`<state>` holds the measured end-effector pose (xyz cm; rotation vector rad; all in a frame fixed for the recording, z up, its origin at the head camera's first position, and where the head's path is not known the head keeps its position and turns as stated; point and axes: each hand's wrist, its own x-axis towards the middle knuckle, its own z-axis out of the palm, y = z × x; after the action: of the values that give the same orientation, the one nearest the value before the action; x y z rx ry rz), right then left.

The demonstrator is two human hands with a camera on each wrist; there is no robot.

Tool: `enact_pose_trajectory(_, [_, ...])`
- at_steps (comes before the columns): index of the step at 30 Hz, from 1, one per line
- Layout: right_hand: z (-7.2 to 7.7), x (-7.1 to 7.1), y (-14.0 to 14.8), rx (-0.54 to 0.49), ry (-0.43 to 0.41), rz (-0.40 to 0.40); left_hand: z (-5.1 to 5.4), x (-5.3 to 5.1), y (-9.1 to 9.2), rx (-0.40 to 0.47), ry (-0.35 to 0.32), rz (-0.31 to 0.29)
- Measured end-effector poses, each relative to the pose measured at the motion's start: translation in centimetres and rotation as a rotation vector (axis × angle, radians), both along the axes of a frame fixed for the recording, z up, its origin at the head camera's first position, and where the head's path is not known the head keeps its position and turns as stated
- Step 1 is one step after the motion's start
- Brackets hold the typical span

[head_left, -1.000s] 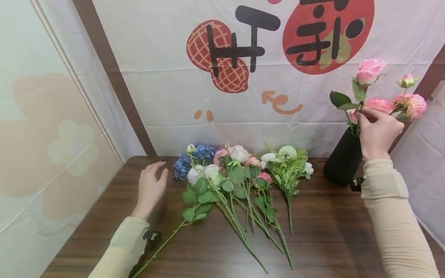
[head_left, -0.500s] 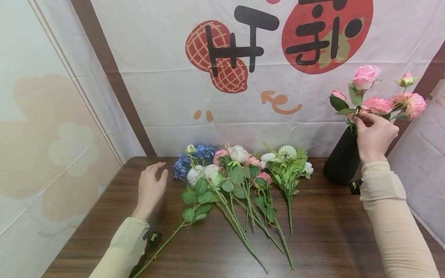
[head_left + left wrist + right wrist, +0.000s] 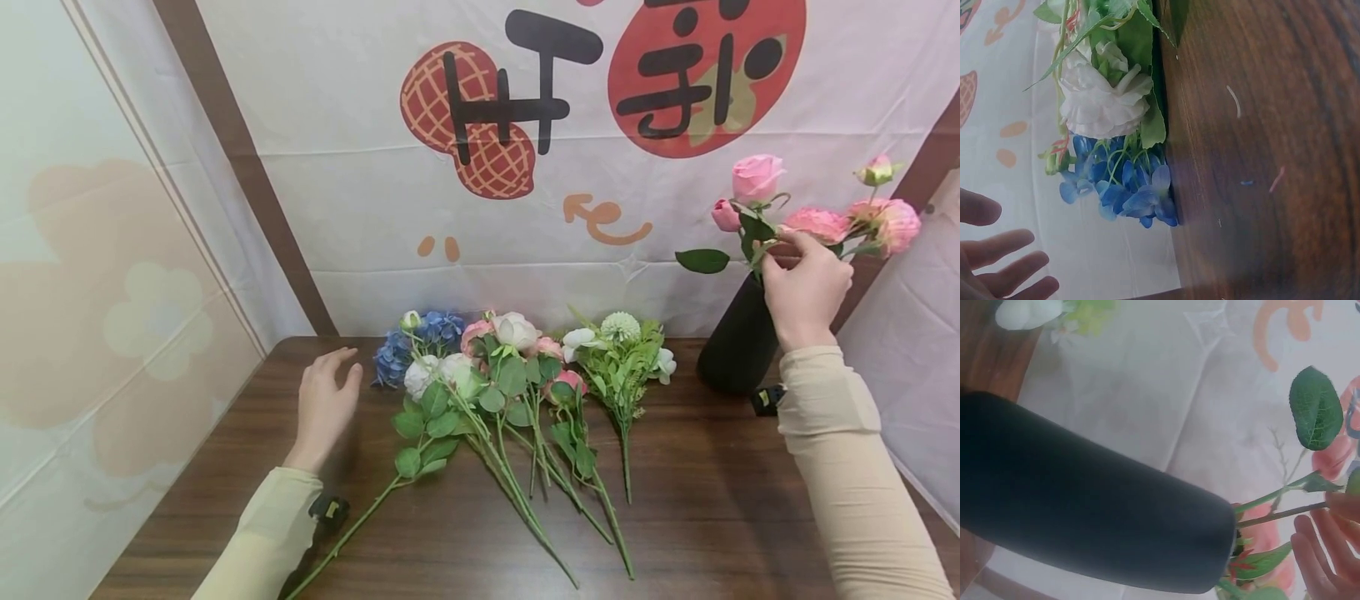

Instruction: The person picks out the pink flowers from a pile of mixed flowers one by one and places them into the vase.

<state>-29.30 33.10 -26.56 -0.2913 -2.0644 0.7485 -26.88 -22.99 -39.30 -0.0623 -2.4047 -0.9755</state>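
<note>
White printed cloth [image 3: 360, 208] hangs behind the brown wood-grain table [image 3: 690, 525], where a matte black vase [image 3: 735, 342] stands upright near the far edge, on the right. With the thumb and fingers of my right hand [image 3: 806, 287] I pinch the stem [image 3: 1282, 515] of a pink rose [image 3: 757, 177] just above the vase's mouth. The rose's long axis runs upward, lower end at the mouth, bloom uppermost, with a pink bud [image 3: 725, 215] just left of it. Ruffled pink blooms [image 3: 892, 227] stand to its right. My left hand [image 3: 328, 408] is near a blue hydrangea [image 3: 438, 329], fingers relaxed and apart. White flowers [image 3: 420, 379] and a green spray [image 3: 615, 383] lie with their heads toward the cloth, stems pointing toward me.
</note>
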Motion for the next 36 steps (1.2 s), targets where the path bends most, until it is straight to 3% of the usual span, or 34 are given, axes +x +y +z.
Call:
enact_pose_trajectory(6, [1.0, 0.1, -0.7, -0.009, 0.039, 0.005, 0.1, 0.0, 0.0, -0.003, 0.001, -0.001])
enact_pose_trajectory(11, [1.8, -0.1, -1.0, 0.059, 0.065, 0.061, 0.1, 0.0, 0.0, -0.01, 0.0, -0.005])
enact_pose_trajectory(17, [2.2, -0.6, -1.0, 0.129, 0.116, 0.039, 0.2, 0.2, 0.0, -0.015, 0.003, -0.006])
enact_pose_trajectory(28, [1.0, -1.0, 0.3, 0.032, -0.018, -0.003, 0.2, 0.2, -0.2, -0.012, -0.001, 0.001])
enact_pose_trajectory(36, [0.7, -1.3, 0.8, 0.004, -0.057, -0.054, 0.2, 0.3, -0.2, -0.009, 0.001, 0.0])
